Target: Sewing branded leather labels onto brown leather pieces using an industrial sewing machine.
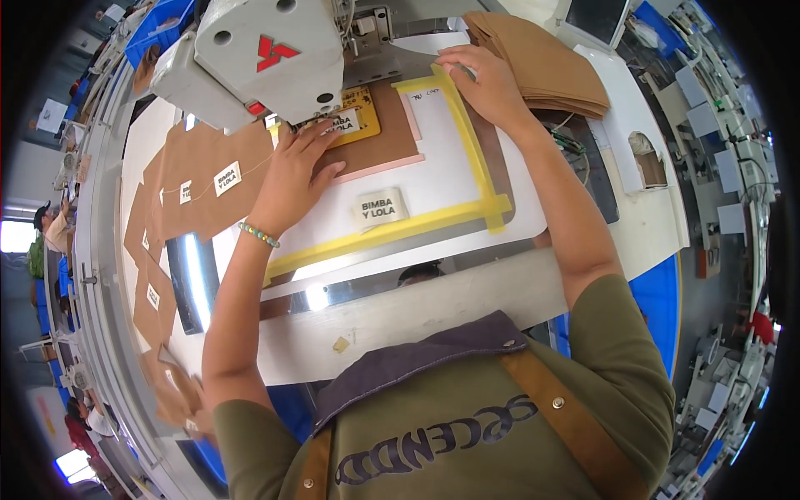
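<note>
My left hand (304,162) rests with fingers apart beside the white sewing head (246,54), fingertips at a yellow plate (368,125) carrying a white printed label (340,126) on a brown panel (371,158). My right hand (479,83) lies with fingers apart at the upper right edge of the white template sheet (325,217) edged with yellow tape. A loose printed label (378,208) sits on that sheet. The needle area is partly hidden.
Brown pieces with white labels (200,167) lie left, joined by thread. Brown panels are stacked (542,62) at upper right, near a small white box (646,162). Blue bins (154,29) stand around the table. Other people (56,225) are at far left.
</note>
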`<state>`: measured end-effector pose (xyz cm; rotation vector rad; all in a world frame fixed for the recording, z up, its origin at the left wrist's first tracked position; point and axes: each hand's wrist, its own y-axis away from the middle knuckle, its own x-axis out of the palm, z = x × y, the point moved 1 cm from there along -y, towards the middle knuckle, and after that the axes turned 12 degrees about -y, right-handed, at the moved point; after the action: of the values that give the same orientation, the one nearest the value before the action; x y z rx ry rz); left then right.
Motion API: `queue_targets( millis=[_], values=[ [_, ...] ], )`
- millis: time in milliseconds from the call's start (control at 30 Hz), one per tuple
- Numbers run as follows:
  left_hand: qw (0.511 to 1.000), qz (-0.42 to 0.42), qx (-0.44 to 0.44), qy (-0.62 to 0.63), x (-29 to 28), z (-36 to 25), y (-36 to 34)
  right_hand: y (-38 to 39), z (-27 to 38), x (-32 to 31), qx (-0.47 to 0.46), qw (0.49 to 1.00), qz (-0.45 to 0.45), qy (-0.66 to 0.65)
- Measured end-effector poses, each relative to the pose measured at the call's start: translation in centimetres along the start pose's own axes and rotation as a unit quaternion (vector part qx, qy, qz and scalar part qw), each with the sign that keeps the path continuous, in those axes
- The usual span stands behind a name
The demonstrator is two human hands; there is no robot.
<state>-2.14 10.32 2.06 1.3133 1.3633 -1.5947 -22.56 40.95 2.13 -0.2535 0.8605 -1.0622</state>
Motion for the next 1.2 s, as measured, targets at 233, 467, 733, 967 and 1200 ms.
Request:
queue_targets(
  millis=[233, 467, 733, 967, 1200],
  values=[
    [0.999, 0.020, -0.016, 0.041, -0.1, -1.2, -1.9, -0.1, -2.2, -1.3, -0.011, 1.000, 0.021, 0.017],
    [0.999, 0.017, -0.022, 0.045, 0.2, -1.3, -1.8, -0.1, -1.9, -1.0, -0.005, 0.999, 0.033, 0.024],
    [0.998, 0.027, -0.030, 0.044, 0.1, -1.2, -1.9, -0.3, -2.7, -1.0, -0.036, 0.998, 0.028, 0.044],
    [0.998, 0.021, -0.026, 0.044, 0.5, -0.8, -1.9, -0.3, -2.9, -0.9, -0.031, 0.999, 0.026, 0.029],
    [0.997, 0.031, -0.027, 0.068, 0.3, -0.8, -2.1, 0.0, -2.2, -0.7, 0.000, 0.999, 0.032, 0.015]
  ],
)
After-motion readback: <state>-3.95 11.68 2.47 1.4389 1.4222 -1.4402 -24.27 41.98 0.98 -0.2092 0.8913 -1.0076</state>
